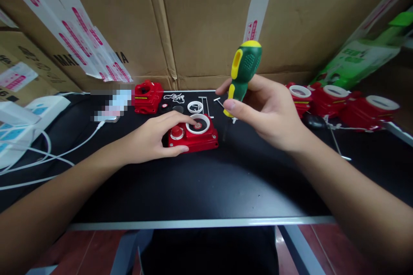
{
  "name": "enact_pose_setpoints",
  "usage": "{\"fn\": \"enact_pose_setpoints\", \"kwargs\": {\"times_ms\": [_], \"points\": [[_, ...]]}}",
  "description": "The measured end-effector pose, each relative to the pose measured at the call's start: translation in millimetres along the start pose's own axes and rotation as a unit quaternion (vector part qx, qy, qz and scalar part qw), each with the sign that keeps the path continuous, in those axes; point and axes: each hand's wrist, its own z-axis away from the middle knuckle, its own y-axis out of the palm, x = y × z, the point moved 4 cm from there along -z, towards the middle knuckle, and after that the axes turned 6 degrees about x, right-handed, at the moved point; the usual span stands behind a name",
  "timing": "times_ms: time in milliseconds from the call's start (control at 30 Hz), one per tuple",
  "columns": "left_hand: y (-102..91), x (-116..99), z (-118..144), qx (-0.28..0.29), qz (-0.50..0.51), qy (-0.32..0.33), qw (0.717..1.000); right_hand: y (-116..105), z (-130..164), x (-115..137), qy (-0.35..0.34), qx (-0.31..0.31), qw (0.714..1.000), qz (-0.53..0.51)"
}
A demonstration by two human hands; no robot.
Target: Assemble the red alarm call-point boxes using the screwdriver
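Screwdriver [242,74] with green and yellow handle stands upright in the right hand [267,114], grip closed around it. At eight o'clock from it, the left hand [155,137] steadies a red casing [193,135] on the black bench [206,189], fingers loosely curled against it.

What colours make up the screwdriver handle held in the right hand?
Green and yellow, on the screwdriver handle, seen in the head view.

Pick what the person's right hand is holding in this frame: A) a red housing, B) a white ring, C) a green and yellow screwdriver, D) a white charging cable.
C: the right hand grips the green and yellow screwdriver upright above the black table, while the left hand rests on the red housing.
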Motion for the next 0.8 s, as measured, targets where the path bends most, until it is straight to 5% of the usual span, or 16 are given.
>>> {"fn": "enact_pose_setpoints", "kwargs": {"times_ms": [800], "points": [[0.0, 0.0, 0.6, 0.006, 0.006, -0.012, 1.000, 5.1, 0.3, -5.2, -0.019, 0.007, 0.999, 0.048]]}}
